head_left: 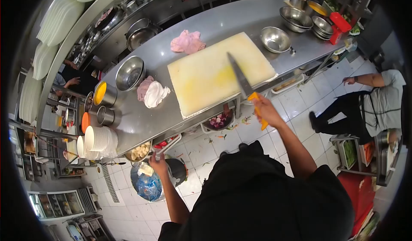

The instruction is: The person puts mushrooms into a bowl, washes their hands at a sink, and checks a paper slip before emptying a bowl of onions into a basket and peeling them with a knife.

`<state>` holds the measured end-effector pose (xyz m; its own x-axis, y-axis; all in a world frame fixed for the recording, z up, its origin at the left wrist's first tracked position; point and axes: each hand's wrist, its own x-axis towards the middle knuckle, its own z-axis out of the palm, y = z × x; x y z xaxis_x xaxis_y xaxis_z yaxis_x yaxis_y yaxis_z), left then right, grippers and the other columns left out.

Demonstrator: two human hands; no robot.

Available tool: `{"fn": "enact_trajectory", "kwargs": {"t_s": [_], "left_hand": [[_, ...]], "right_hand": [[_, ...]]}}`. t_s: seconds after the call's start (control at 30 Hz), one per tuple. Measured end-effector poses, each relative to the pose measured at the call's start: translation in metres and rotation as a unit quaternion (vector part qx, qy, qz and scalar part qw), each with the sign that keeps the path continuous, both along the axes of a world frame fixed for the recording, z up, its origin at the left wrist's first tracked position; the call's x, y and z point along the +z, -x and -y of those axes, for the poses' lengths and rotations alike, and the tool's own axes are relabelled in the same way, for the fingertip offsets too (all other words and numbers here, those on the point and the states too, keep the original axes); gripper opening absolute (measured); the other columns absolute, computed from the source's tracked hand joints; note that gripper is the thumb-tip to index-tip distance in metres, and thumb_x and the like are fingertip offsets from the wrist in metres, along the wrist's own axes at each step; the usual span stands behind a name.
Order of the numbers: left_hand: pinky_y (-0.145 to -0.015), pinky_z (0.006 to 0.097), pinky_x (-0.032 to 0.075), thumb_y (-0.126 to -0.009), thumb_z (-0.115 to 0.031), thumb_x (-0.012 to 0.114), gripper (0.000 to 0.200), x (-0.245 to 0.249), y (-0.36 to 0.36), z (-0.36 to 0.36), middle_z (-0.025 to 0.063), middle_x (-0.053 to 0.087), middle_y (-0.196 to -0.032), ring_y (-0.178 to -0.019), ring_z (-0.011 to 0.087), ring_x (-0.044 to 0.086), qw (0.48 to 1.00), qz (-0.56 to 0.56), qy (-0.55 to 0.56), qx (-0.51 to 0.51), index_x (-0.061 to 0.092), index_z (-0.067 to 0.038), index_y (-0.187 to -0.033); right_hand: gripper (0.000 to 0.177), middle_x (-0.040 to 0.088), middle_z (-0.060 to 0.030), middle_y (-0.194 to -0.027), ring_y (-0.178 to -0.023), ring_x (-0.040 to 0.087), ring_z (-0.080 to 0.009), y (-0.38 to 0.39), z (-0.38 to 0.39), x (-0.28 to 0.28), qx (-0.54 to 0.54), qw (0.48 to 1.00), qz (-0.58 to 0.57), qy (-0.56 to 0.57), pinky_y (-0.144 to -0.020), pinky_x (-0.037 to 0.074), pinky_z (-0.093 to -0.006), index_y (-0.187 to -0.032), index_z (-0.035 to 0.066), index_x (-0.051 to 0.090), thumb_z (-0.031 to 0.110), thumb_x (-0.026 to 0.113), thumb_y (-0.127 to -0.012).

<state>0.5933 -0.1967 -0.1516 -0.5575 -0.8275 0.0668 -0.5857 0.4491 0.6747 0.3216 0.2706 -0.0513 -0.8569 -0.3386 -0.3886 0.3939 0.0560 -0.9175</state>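
My right hand (267, 112) is wrapped round the orange handle of a large kitchen knife (241, 75). The blade lies over the right part of a white cutting board (214, 75), whose surface has yellow stains. Low on the left, my left hand (159, 164) is beside the table edge with its fingers apart and nothing visible in them. Close to it are a bowl of pale cut pieces (140, 151) and a bin lined with a blue bag (149, 186). A pale yellowish piece (145, 169) rests on top of the bin's contents.
Pink cloth (188, 42) and white cloth (156, 95) lie round the board on the steel table (141, 123). Metal bowls (275, 39) and stacked white tubs (101, 138) stand there too. Below is a pan of purple pieces (219, 121). A co-worker (382, 99) stands at right.
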Motion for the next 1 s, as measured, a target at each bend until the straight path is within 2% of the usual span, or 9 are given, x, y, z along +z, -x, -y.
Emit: {"fn": "enact_trajectory", "kwargs": {"t_s": [0.1,0.2,0.33,0.5,0.57,0.73,0.83,0.9,1.0], "left_hand": [[-0.098,0.0407,0.042,-0.077,-0.020,0.076,0.049,-0.048,-0.050,0.011,0.0251,0.057,-0.122,-0.114,0.0363,0.055,0.995,0.009,-0.082,0.051,0.063,0.001,-0.119],[-0.097,0.0398,0.043,-0.075,-0.017,0.076,0.046,-0.036,-0.078,-0.021,0.0248,0.065,-0.112,-0.107,0.0346,0.061,0.991,0.090,-0.049,0.087,0.065,0.005,-0.114],[-0.096,0.0388,0.043,-0.074,-0.018,0.077,0.047,-0.057,-0.107,-0.033,0.0251,0.065,-0.115,-0.110,0.0338,0.060,0.981,0.062,-0.130,0.128,0.066,0.004,-0.114],[-0.097,0.0364,0.043,-0.073,-0.022,0.078,0.052,-0.057,-0.094,-0.033,0.0243,0.064,-0.119,-0.113,0.0328,0.059,0.972,0.146,-0.174,0.065,0.065,0.003,-0.116],[-0.098,0.0365,0.043,-0.073,-0.022,0.078,0.052,-0.102,-0.109,-0.013,0.0245,0.063,-0.120,-0.115,0.0330,0.059,0.975,0.111,-0.191,0.019,0.065,0.004,-0.117],[-0.093,0.0347,0.046,-0.075,-0.019,0.078,0.052,-0.090,-0.132,-0.019,0.0213,0.064,-0.118,-0.109,0.0292,0.060,0.941,0.117,-0.301,0.098,0.063,0.003,-0.120],[-0.090,0.0342,0.047,-0.075,-0.017,0.077,0.052,-0.079,-0.133,-0.024,0.0206,0.064,-0.116,-0.106,0.0281,0.061,0.931,0.121,-0.311,0.146,0.062,0.003,-0.120],[-0.091,0.0355,0.047,-0.076,-0.018,0.076,0.052,-0.086,-0.127,-0.017,0.0215,0.064,-0.117,-0.105,0.0288,0.062,0.937,0.132,-0.297,0.125,0.062,0.004,-0.120],[-0.096,0.0355,0.045,-0.077,-0.020,0.075,0.052,-0.100,-0.112,-0.003,0.0231,0.063,-0.120,-0.109,0.0297,0.062,0.947,0.145,-0.280,0.064,0.061,0.005,-0.121]], "right_hand": [[0.052,0.048,-0.0015,-0.063,-0.044,0.043,-0.0085,0.018,-0.043,-0.001,-0.076,0.996,-0.034,-0.042,-0.038,0.039,-0.0252,-0.148,0.013,0.031,0.027,0.048,-0.101],[0.055,0.047,-0.0006,-0.061,-0.044,0.043,-0.0083,0.025,-0.057,0.011,-0.091,0.991,-0.055,-0.079,-0.038,0.040,-0.0254,-0.150,0.015,0.029,0.029,0.048,-0.101],[0.057,0.045,-0.0010,-0.060,-0.044,0.043,-0.0097,0.004,-0.026,0.006,-0.014,0.985,-0.041,-0.166,-0.040,0.041,-0.0269,-0.152,0.018,0.025,0.027,0.047,-0.100],[0.058,0.048,-0.0012,-0.062,-0.044,0.043,-0.0086,-0.015,0.032,0.011,0.049,0.995,-0.016,-0.081,-0.039,0.040,-0.0257,-0.152,0.016,0.025,0.023,0.049,-0.100],[0.056,0.047,-0.0015,-0.062,-0.045,0.042,-0.0081,-0.006,0.014,0.008,0.011,0.998,-0.040,-0.044,-0.039,0.040,-0.0250,-0.151,0.013,0.027,0.024,0.048,-0.100],[0.056,0.047,-0.0012,-0.060,-0.044,0.042,-0.0086,0.018,-0.046,0.010,-0.094,0.991,-0.046,-0.089,-0.038,0.039,-0.0248,-0.152,0.015,0.026,0.024,0.047,-0.101],[0.056,0.046,-0.0002,-0.059,-0.043,0.042,-0.0088,-0.002,-0.028,0.006,-0.048,0.982,-0.029,-0.183,-0.038,0.039,-0.0251,-0.152,0.019,0.026,0.023,0.047,-0.100],[0.057,0.044,0.0016,-0.057,-0.043,0.042,-0.0092,-0.020,-0.002,-0.029,0.035,0.995,-0.060,-0.072,-0.039,0.040,-0.0272,-0.151,0.022,0.028,0.022,0.049,-0.099],[0.055,0.047,-0.0017,-0.063,-0.044,0.042,-0.0103,-0.030,0.032,0.005,0.037,0.997,-0.012,-0.068,-0.040,0.040,-0.0293,-0.151,0.016,0.030,0.024,0.048,-0.099]]}}
